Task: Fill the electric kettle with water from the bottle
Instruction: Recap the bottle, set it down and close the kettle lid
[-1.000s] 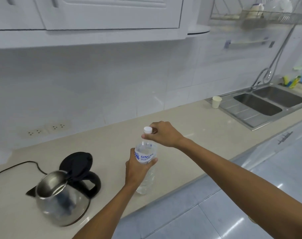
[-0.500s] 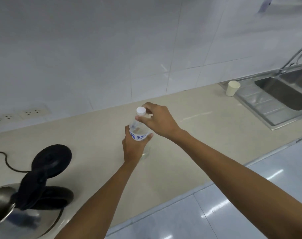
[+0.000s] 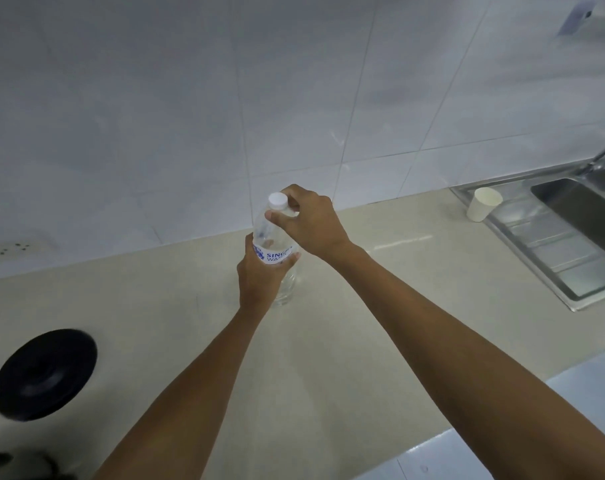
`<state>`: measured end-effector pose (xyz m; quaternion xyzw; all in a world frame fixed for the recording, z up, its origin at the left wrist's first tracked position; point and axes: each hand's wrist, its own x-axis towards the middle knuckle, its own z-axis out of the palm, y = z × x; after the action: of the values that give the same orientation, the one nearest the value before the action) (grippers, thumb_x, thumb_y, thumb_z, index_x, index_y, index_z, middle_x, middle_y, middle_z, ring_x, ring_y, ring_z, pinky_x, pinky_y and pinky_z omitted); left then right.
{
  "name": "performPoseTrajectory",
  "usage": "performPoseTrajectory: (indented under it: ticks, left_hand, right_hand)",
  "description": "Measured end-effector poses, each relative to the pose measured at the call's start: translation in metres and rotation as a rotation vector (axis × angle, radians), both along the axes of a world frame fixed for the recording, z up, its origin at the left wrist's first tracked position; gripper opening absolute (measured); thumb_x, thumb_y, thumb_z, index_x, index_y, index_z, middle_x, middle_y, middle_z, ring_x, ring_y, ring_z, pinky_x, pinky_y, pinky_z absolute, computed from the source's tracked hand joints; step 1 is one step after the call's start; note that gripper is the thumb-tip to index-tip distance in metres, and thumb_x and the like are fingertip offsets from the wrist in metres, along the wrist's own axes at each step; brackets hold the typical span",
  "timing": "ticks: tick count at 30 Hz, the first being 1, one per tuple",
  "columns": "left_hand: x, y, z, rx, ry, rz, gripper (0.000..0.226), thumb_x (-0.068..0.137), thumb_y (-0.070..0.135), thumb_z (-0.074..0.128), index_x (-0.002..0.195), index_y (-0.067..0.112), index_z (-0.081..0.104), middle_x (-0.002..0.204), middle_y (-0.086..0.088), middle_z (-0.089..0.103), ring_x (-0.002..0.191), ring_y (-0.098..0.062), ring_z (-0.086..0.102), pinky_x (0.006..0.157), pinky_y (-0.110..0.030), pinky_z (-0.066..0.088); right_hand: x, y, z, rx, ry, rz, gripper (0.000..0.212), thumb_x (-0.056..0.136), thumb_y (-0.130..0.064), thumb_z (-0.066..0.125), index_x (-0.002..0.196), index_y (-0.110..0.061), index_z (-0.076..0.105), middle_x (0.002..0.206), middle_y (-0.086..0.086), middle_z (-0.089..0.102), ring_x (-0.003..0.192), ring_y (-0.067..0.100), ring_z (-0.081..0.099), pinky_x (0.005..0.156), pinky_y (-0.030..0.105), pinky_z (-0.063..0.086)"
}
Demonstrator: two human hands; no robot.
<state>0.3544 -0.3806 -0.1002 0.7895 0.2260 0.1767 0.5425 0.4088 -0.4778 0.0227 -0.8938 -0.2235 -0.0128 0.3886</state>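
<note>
A clear plastic water bottle [image 3: 270, 233] with a white and blue label stands upright on the beige counter [image 3: 380, 313]. My left hand [image 3: 261, 275] wraps around its middle. My right hand [image 3: 309, 221] pinches the neck just under the white cap [image 3: 278, 200], which sits on the bottle. The kettle's black round lid [image 3: 43, 374] shows at the lower left, tipped open. Only a blurred dark edge of the kettle body [image 3: 24, 465] appears at the bottom left corner; the rest is out of frame.
A white paper cup [image 3: 483, 204] stands on the steel drainboard [image 3: 550, 244] of the sink [image 3: 585, 206] at the right. A white tiled wall backs the counter, with sockets [image 3: 10, 247] at the left. The counter's front edge drops to a pale floor [image 3: 502, 445].
The view has tilted down and moved closer, so the kettle has slid mostly out of frame at the lower left. Both hands stay on the bottle, the right one at the cap.
</note>
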Motion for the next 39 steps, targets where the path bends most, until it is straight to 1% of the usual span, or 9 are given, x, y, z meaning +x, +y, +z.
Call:
performPoseTrajectory:
  ticks: [5, 10, 17, 23, 26, 29, 31, 34, 39]
  left_hand:
    - [0.012, 0.000, -0.001, 0.036, 0.016, 0.006, 0.077, 0.077, 0.040, 0.094, 0.137, 0.016, 0.052, 0.113, 0.011, 0.066, 0.098, -0.011, 0.063, 0.086, -0.017, 0.045]
    - [0.010, 0.000, -0.007, 0.075, 0.034, 0.011, 0.080, 0.078, 0.042, 0.093, 0.141, 0.016, 0.051, 0.127, -0.001, 0.073, 0.112, -0.024, 0.072, 0.091, -0.019, 0.048]
    - [0.011, 0.001, -0.008, 0.087, 0.059, -0.004, 0.082, 0.079, 0.042, 0.092, 0.144, 0.015, 0.048, 0.132, -0.004, 0.071, 0.116, -0.026, 0.070, 0.093, -0.022, 0.047]
    - [0.008, 0.001, -0.003, 0.059, 0.098, -0.025, 0.080, 0.079, 0.039, 0.093, 0.141, 0.018, 0.048, 0.114, 0.012, 0.062, 0.097, -0.008, 0.059, 0.083, -0.017, 0.046]
    - [0.004, 0.006, -0.002, 0.058, 0.150, -0.064, 0.078, 0.078, 0.032, 0.094, 0.139, 0.016, 0.048, 0.119, 0.005, 0.068, 0.102, -0.014, 0.065, 0.075, -0.010, 0.045]
    - [-0.011, 0.014, 0.001, 0.060, 0.190, -0.104, 0.078, 0.079, 0.035, 0.093, 0.138, 0.013, 0.047, 0.129, -0.005, 0.069, 0.116, -0.027, 0.069, 0.088, -0.029, 0.055]
    - [-0.029, 0.019, 0.004, 0.173, 0.230, -0.134, 0.083, 0.079, 0.051, 0.088, 0.141, 0.014, 0.046, 0.136, -0.006, 0.066, 0.124, -0.030, 0.066, 0.101, -0.043, 0.055]
    - [-0.067, 0.029, 0.010, 0.516, 0.353, -0.187, 0.102, 0.082, 0.078, 0.068, 0.156, 0.014, 0.038, 0.159, -0.005, 0.049, 0.146, -0.028, 0.047, 0.119, -0.052, 0.039]
    - [-0.126, 0.050, 0.016, 0.830, 0.420, -0.277, 0.109, 0.084, 0.092, 0.040, 0.166, 0.023, 0.023, 0.174, -0.005, 0.023, 0.162, -0.024, 0.016, 0.128, -0.058, 0.012]
  right_hand:
    - [0.013, -0.002, -0.009, 0.041, -0.005, -0.017, 0.036, 0.090, -0.035, 0.076, 0.115, -0.010, 0.067, 0.109, 0.004, 0.075, 0.100, 0.021, 0.068, 0.084, 0.025, 0.049]
    - [0.007, -0.005, -0.018, 0.071, -0.024, -0.004, 0.037, 0.091, -0.036, 0.076, 0.117, -0.011, 0.066, 0.113, 0.003, 0.074, 0.104, 0.020, 0.068, 0.091, 0.032, 0.055]
    - [0.004, -0.005, -0.026, 0.087, -0.019, -0.022, 0.042, 0.093, -0.040, 0.072, 0.125, -0.013, 0.064, 0.119, 0.003, 0.071, 0.109, 0.021, 0.064, 0.095, 0.038, 0.054]
    - [0.000, -0.008, -0.032, 0.095, 0.010, -0.049, 0.042, 0.094, -0.049, 0.066, 0.126, -0.021, 0.062, 0.119, -0.005, 0.069, 0.109, 0.015, 0.063, 0.093, 0.038, 0.055]
    - [-0.005, -0.009, -0.030, 0.032, -0.016, -0.060, 0.046, 0.096, -0.055, 0.060, 0.130, -0.024, 0.059, 0.123, -0.006, 0.068, 0.111, 0.016, 0.064, 0.091, 0.037, 0.055]
    - [-0.015, -0.006, -0.029, -0.209, -0.163, -0.109, 0.055, 0.100, -0.061, 0.046, 0.138, -0.022, 0.054, 0.130, 0.001, 0.066, 0.110, 0.024, 0.066, 0.081, 0.038, 0.054]
    - [-0.023, -0.003, -0.029, -0.368, -0.254, -0.169, 0.061, 0.101, -0.063, 0.038, 0.139, -0.018, 0.051, 0.130, 0.007, 0.064, 0.106, 0.031, 0.066, 0.073, 0.041, 0.055]
    - [-0.041, -0.002, -0.032, -0.530, -0.260, -0.235, 0.070, 0.100, -0.067, 0.034, 0.144, -0.014, 0.046, 0.132, 0.013, 0.061, 0.107, 0.035, 0.063, 0.067, 0.040, 0.052]
    - [-0.087, -0.008, -0.050, -0.695, -0.233, -0.291, 0.089, 0.095, -0.071, 0.040, 0.158, -0.010, 0.028, 0.143, 0.018, 0.052, 0.115, 0.040, 0.058, 0.088, 0.047, 0.051]
